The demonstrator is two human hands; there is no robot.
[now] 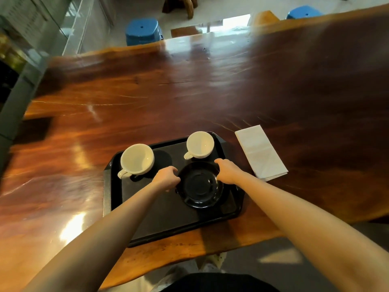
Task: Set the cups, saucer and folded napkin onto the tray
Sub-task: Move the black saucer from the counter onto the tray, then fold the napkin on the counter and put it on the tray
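Note:
A black tray lies near the table's front edge. Two white cups stand at its far side: one cup at the left, the other cup at the right corner. A black saucer rests on the tray's right half. My left hand grips the saucer's left rim and my right hand grips its right rim. A folded white napkin lies on the table to the right of the tray.
The long polished wooden table stretches far ahead. Two blue stools stand beyond its far edge, and a grey wall edge runs along the left.

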